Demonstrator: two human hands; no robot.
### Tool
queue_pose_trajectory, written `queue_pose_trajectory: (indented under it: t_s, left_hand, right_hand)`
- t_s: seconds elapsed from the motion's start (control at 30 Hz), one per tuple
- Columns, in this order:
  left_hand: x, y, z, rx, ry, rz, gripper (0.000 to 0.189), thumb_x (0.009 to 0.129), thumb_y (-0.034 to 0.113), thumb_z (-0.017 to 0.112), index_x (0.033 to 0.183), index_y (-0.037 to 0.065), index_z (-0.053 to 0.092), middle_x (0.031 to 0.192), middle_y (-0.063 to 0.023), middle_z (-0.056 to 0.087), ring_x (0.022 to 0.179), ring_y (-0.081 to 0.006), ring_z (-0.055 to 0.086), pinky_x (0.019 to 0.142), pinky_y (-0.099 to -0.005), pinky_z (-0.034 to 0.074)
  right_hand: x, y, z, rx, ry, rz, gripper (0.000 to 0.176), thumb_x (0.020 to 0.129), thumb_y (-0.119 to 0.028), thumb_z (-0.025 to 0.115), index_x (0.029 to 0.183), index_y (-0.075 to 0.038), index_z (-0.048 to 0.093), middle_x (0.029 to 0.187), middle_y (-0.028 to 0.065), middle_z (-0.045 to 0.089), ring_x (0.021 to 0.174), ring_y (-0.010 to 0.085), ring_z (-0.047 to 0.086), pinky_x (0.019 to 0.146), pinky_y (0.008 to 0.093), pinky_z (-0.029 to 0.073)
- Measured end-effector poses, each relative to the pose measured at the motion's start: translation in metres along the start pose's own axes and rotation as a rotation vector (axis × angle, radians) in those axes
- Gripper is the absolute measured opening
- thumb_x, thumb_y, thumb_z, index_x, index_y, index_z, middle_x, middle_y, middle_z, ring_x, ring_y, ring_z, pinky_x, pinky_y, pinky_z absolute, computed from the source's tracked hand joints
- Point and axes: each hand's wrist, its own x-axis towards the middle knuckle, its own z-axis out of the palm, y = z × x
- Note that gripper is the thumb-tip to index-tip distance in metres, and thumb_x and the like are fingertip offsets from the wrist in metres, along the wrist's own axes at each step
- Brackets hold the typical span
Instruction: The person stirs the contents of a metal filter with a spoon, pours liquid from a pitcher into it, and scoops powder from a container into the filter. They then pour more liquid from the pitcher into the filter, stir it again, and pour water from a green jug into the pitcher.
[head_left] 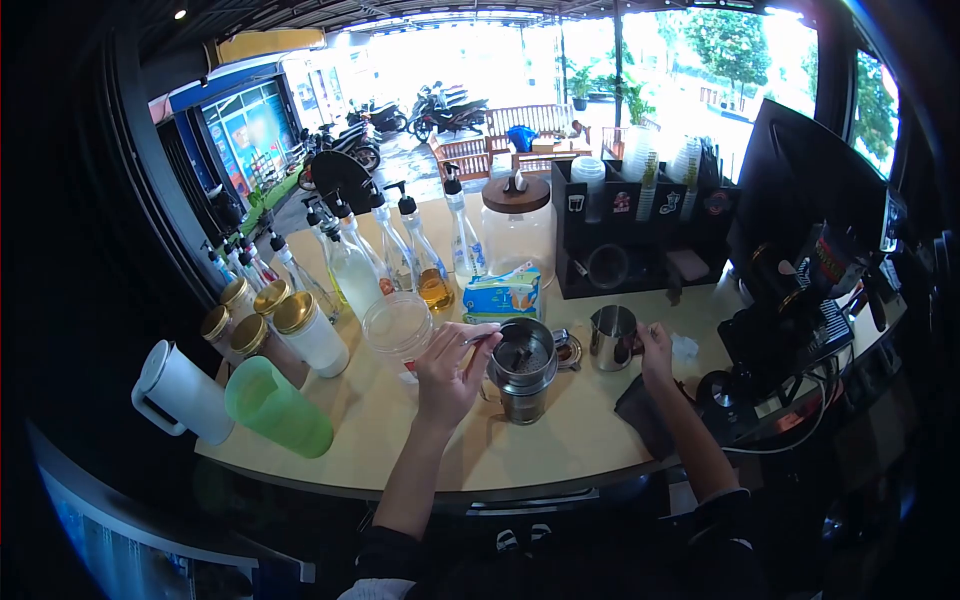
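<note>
My left hand pinches the thin handle of a spoon over the rim of a metal cup. Dark contents show inside this cup, and the spoon's far end is hard to make out in them. To the right stands a steel milk pitcher. My right hand is closed at the pitcher's handle side, with the fingers partly hidden. A small round metal piece lies between the cup and the pitcher. Just below my right hand is a dark cloth.
A blue wipes pack and glass jar stand behind the cup. Pump bottles, gold-lidded jars, a green jug and white jug fill the left. A black cup organizer and monitor are right.
</note>
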Motion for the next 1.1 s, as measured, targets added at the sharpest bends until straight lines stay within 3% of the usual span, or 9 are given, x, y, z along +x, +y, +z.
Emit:
queue_pose_trajectory:
  t_s: [0.13,0.2,0.3,0.37,0.43,0.53,0.7,0.87,1.1]
  left_hand:
    - [0.002,-0.002,0.002,0.004,-0.014,0.057,0.014,0.081,0.006,0.072,0.094,0.007,0.068,0.082,-0.0062,0.065,0.072,-0.0219,0.060,0.065,-0.0332,0.046]
    - [0.003,0.000,0.003,0.022,-0.040,0.091,0.016,0.080,0.006,0.071,0.095,0.008,0.068,0.082,-0.0053,0.064,0.073,-0.0216,0.060,0.065,-0.0335,0.046]
    - [0.006,0.003,0.006,0.022,-0.073,0.131,0.020,0.078,0.005,0.072,0.097,0.009,0.067,0.083,-0.0039,0.063,0.075,-0.0207,0.060,0.068,-0.0341,0.046]
    - [0.011,0.011,0.008,0.048,-0.110,0.180,0.022,0.077,0.004,0.072,0.098,0.008,0.066,0.084,-0.0034,0.062,0.076,-0.0208,0.060,0.070,-0.0339,0.046]
    - [0.013,0.017,0.013,0.101,-0.208,0.250,0.028,0.073,0.003,0.071,0.100,0.006,0.064,0.089,-0.0030,0.062,0.082,-0.0215,0.060,0.077,-0.0347,0.046]
    - [0.012,0.019,0.014,0.136,-0.300,0.339,0.029,0.071,0.005,0.070,0.099,0.006,0.063,0.095,-0.0043,0.061,0.087,-0.0222,0.059,0.082,-0.0364,0.046]
    - [0.005,0.011,0.007,0.163,-0.291,0.281,0.034,0.073,0.014,0.073,0.103,0.004,0.061,0.101,-0.0062,0.060,0.098,-0.0244,0.059,0.087,-0.0389,0.044]
    - [-0.013,0.003,0.015,-0.048,-0.127,-0.223,0.072,0.063,0.042,0.085,0.115,0.002,0.056,0.108,-0.0102,0.062,0.102,-0.0268,0.060,0.094,-0.0419,0.044]
    - [-0.026,-0.014,0.033,-0.172,-0.297,-0.420,0.079,0.059,0.043,0.086,0.119,0.001,0.054,0.111,-0.0143,0.063,0.104,-0.0305,0.062,0.095,-0.0415,0.045]
  right_hand:
    - [0.005,0.019,-0.019,0.016,-0.075,0.041,0.021,0.094,-0.017,0.059,0.080,-0.008,0.047,0.075,0.0010,0.053,0.069,0.0088,0.054,0.062,0.0250,0.042]
    - [0.013,0.022,-0.024,-0.535,0.027,-0.414,0.015,0.090,-0.013,0.063,0.093,-0.002,0.053,0.095,0.0094,0.058,0.081,0.0130,0.056,0.065,0.0277,0.044]
    - [-0.024,-0.086,0.023,-0.629,-0.095,-0.705,0.031,0.084,-0.009,0.066,0.112,-0.001,0.056,0.118,0.0147,0.056,0.092,0.0198,0.057,0.071,0.0310,0.046]
    - [-0.059,-0.148,0.060,-0.564,-0.347,-0.635,0.045,0.082,-0.002,0.067,0.125,-0.003,0.054,0.124,0.0104,0.056,0.082,0.0146,0.056,0.073,0.0242,0.046]
    - [-0.092,-0.191,0.090,-0.443,-0.536,-0.690,0.050,0.082,-0.007,0.069,0.129,-0.004,0.053,0.124,0.0146,0.057,0.105,0.0259,0.059,0.080,0.0323,0.051]
    - [-0.100,-0.190,0.115,-0.483,-0.571,-1.044,0.048,0.082,-0.005,0.068,0.128,-0.005,0.055,0.116,0.0144,0.059,0.102,0.0267,0.062,0.080,0.0335,0.053]
    - [-0.097,-0.184,0.119,-0.552,-0.584,-1.142,0.038,0.080,-0.001,0.066,0.117,-0.002,0.059,0.108,0.0133,0.061,0.094,0.0282,0.064,0.077,0.0353,0.054]
    - [-0.105,-0.182,0.111,-0.553,-0.562,-1.045,0.021,0.084,0.002,0.064,0.105,0.001,0.057,0.102,0.0157,0.064,0.086,0.0298,0.065,0.069,0.0345,0.054]
    - [-0.116,-0.173,0.115,-0.781,-0.509,-1.144,0.030,0.075,0.004,0.062,0.103,0.002,0.052,0.103,0.0149,0.061,0.089,0.0293,0.064,0.070,0.0351,0.055]
